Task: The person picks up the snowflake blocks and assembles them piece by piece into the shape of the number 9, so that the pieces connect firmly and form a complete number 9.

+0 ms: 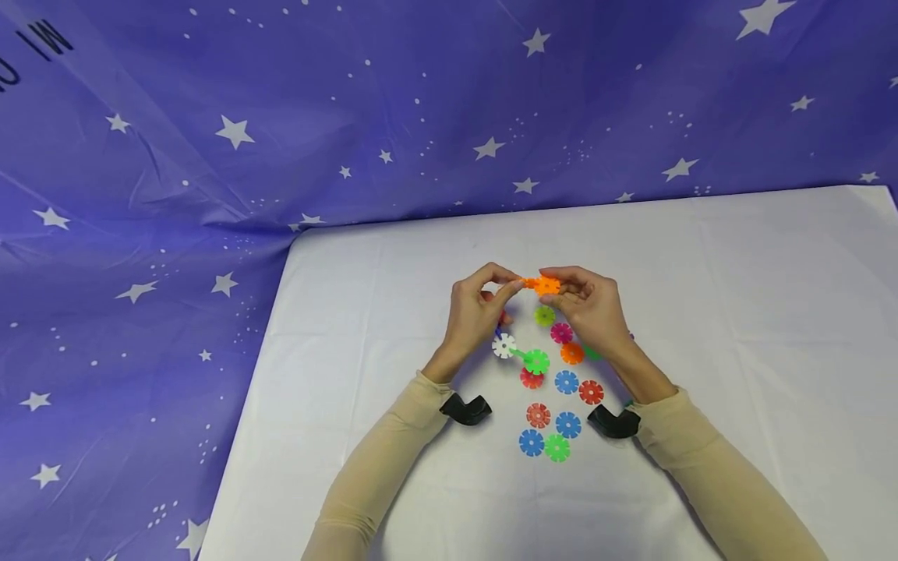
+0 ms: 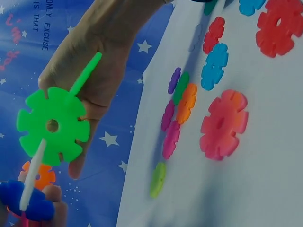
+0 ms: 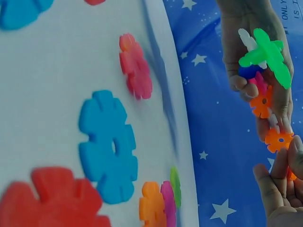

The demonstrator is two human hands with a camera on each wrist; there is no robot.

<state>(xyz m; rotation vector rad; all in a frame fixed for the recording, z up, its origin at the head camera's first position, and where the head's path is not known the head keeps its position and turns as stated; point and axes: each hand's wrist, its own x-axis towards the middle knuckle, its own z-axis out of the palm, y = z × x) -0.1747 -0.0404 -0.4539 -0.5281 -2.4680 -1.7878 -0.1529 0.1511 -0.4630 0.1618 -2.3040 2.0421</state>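
Observation:
Both hands meet above the table around a linked chain of plastic notched discs. My left hand [image 1: 471, 312] pinches the chain by an orange part near its upper end. From it hang blue, white [image 1: 503, 345] and green [image 1: 536, 361] discs; its fingers partly cover the pink and blue ones [image 3: 250, 72]. My right hand [image 1: 595, 310] pinches an orange notched disc [image 1: 548, 286] at the chain's end, between thumb and fingers. In the right wrist view another orange disc [image 3: 262, 104] sits further up the chain. Whether the pinched disc is fully slotted in, I cannot tell.
Loose notched discs lie on the white tablecloth [image 1: 772, 312] below the hands, among them yellow-green [image 1: 544, 315], magenta [image 1: 561, 333], orange [image 1: 571, 353], blue [image 1: 531, 442], red [image 1: 591, 392] and green [image 1: 557, 448]. A purple starry curtain [image 1: 421, 101] hangs behind.

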